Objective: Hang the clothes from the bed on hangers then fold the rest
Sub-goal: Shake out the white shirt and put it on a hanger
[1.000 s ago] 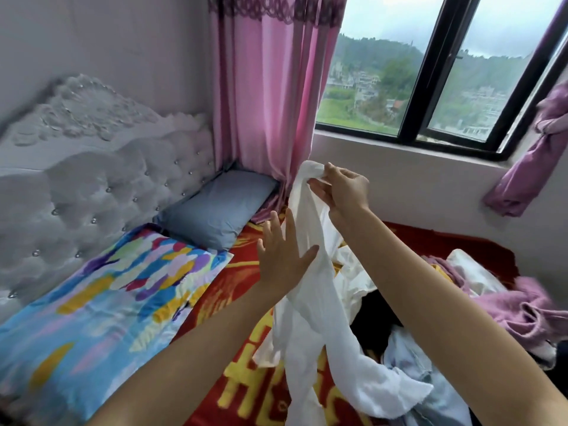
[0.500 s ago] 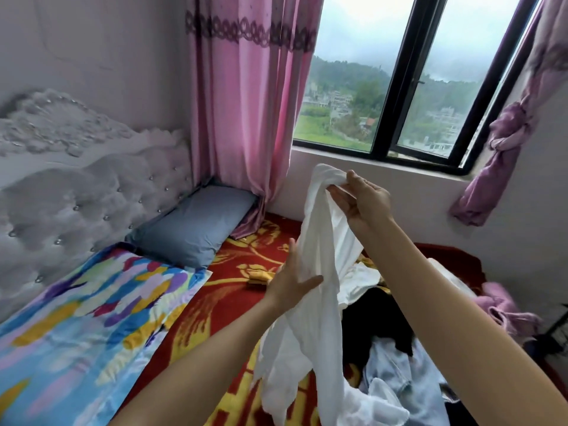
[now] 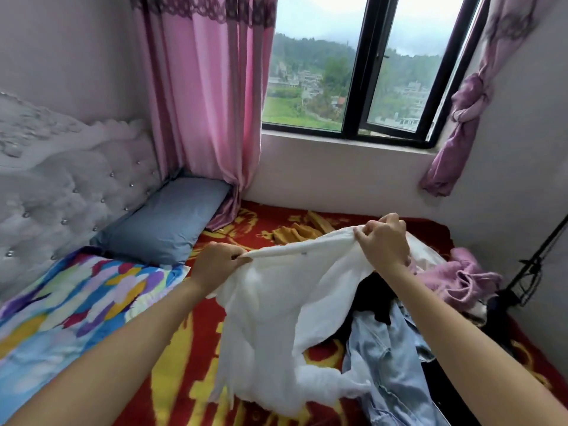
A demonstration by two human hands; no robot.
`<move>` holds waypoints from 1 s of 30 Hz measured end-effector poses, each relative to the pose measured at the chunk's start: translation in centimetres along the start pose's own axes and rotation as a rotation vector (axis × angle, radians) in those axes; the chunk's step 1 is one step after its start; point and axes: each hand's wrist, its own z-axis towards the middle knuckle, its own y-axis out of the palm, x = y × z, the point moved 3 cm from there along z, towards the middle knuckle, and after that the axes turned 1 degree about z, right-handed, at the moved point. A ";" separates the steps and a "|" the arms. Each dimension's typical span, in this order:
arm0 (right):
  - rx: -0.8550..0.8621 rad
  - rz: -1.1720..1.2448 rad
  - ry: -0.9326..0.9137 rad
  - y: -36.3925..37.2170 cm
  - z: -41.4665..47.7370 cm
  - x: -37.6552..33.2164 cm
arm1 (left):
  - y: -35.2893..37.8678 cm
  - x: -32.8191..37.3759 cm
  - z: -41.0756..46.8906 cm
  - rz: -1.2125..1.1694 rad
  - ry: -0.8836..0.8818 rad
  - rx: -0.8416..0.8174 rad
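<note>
Left hand (image 3: 216, 262) and right hand (image 3: 382, 239), apart, each pinch the top edge of the white shirt (image 3: 285, 305) above the red blanket (image 3: 190, 348). Thin, limp, light; likely best gripped at the shoulders.

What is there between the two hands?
Head view: the top edge of the white garment stretches from the left hand to the right hand; both grip it.

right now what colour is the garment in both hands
The garment is white; head view shows it.
</note>
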 end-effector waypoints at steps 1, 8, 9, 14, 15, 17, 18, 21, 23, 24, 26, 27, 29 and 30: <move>0.041 0.019 -0.063 0.4 -0.2 0.3 | -0.7 0.1 0.4 0.064 0.037 0.013; -0.192 0.473 -0.173 2.0 -0.8 0.3 | -4.8 0.1 1.6 0.435 0.235 0.069; -0.215 0.472 -0.198 2.1 -0.9 0.2 | -5.3 0.1 1.6 0.474 0.247 0.064; -0.518 0.307 -0.385 1.4 -1.4 -0.6 | -8.5 0.0 1.9 0.700 0.371 -0.005; -0.508 0.281 -0.438 1.0 -1.2 -1.1 | -9.4 0.2 2.2 0.740 0.411 0.007; -0.266 0.264 -0.480 -0.5 0.1 -2.1 | -11.3 0.3 3.1 0.776 0.483 0.071; -0.086 0.239 -0.465 -1.6 0.9 -2.6 | -12.4 0.3 3.6 0.780 0.497 0.115; 0.302 0.243 -0.376 -4.3 3.1 -3.5 | -15.0 -0.2 5.0 0.773 0.378 0.264; 0.396 0.299 -0.315 -4.7 3.7 -3.2 | -15.0 -1.0 5.0 0.696 0.256 0.358; 0.405 0.311 -0.295 -4.5 3.8 -2.9 | -14.2 -1.7 4.5 0.625 0.180 0.387; 0.292 0.214 -0.295 -2.8 3.6 -1.5 | -11.8 -3.5 3.3 0.414 -0.031 0.353; 0.170 0.109 -0.310 -1.4 3.3 -0.5 | -10.3 -4.3 2.5 0.281 -0.132 0.307; -0.129 -0.069 -0.314 1.7 2.3 2.3 | -7.4 -5.7 0.8 0.077 -0.267 0.190; -0.278 -0.075 -0.293 3.4 1.5 3.9 | -5.8 -6.5 -0.1 0.054 -0.307 0.113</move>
